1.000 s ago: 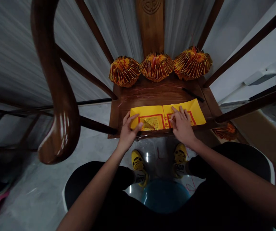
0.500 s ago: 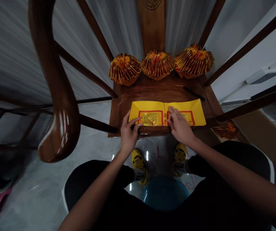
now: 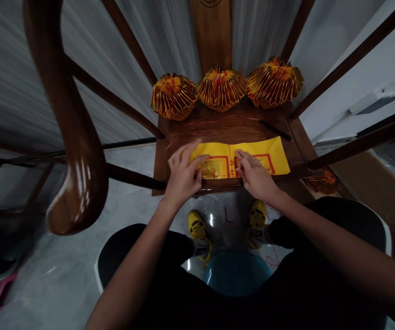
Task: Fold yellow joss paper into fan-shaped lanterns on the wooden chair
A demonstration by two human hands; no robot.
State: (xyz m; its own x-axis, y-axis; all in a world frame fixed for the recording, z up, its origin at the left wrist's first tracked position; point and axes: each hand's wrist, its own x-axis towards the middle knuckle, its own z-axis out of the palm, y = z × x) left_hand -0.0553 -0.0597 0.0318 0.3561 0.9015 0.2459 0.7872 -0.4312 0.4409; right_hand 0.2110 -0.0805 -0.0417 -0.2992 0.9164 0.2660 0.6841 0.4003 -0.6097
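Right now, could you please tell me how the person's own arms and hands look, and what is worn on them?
The left hand and right hand are ungloved, with no ring distinguishable. The left forearm and right forearm are slender and bare, without visible sleeve or watch.

Dim, grey light; glare streaks the armrest (image 3: pixel 69 128) and dots the floor (image 3: pixel 63 266). The left hand (image 3: pixel 183 173) is blurred (only slightly); the frame's left edge is dark, soft and stretched.

Paper (image 3: pixel 230 162) on chair seat (image 3: pixel 214 129), bundles (image 3: pixel 221 94) (three abreast) behind it
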